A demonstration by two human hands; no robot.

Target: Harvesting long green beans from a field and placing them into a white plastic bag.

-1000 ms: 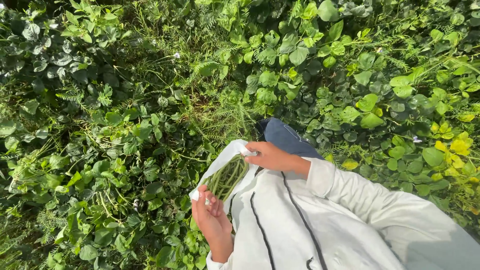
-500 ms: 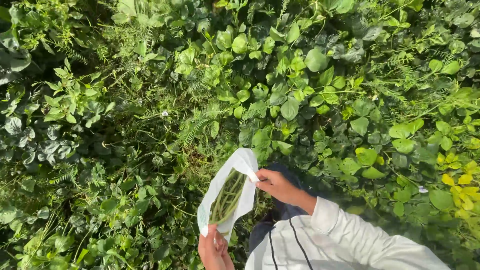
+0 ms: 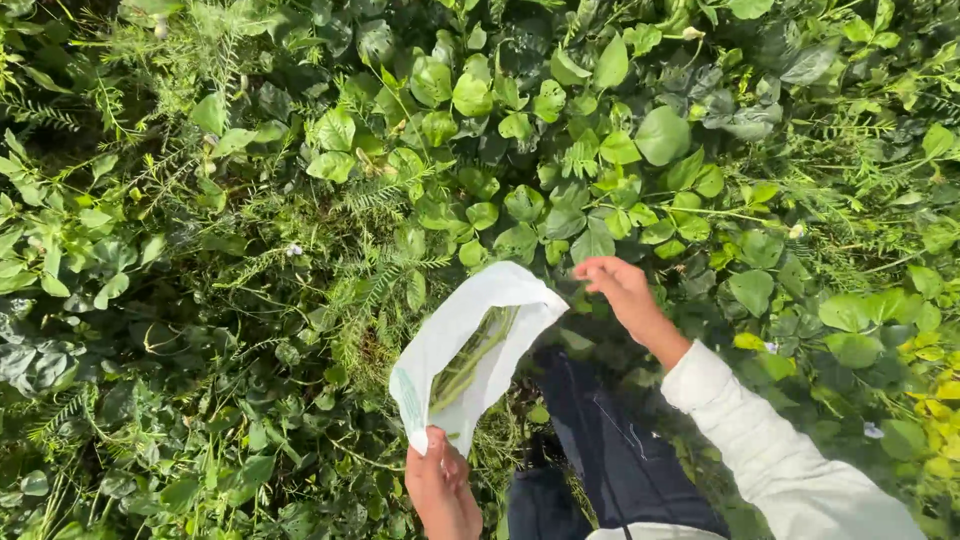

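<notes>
My left hand point(image 3: 440, 488) grips the lower edge of a white plastic bag point(image 3: 450, 345) near the bottom of the view. The bag's mouth gapes upward and long green pods point(image 3: 478, 352) lie inside it. My right hand point(image 3: 620, 287), in a white sleeve, hovers just right of the bag's top corner, fingers loosely curled and holding nothing, right at the round-leaved plants point(image 3: 560, 170). A small gap separates it from the bag.
Dense green vines and feathery weeds point(image 3: 370, 270) cover the ground all around. My dark trouser leg point(image 3: 610, 450) shows below the bag. Yellowed leaves point(image 3: 935, 400) sit at the right edge. Sunlit foliage fills the top.
My right hand has let go of the bag's top edge and moved right and up toward the leaves. The view has shifted forward, and the bag now hangs from my left hand alone.
</notes>
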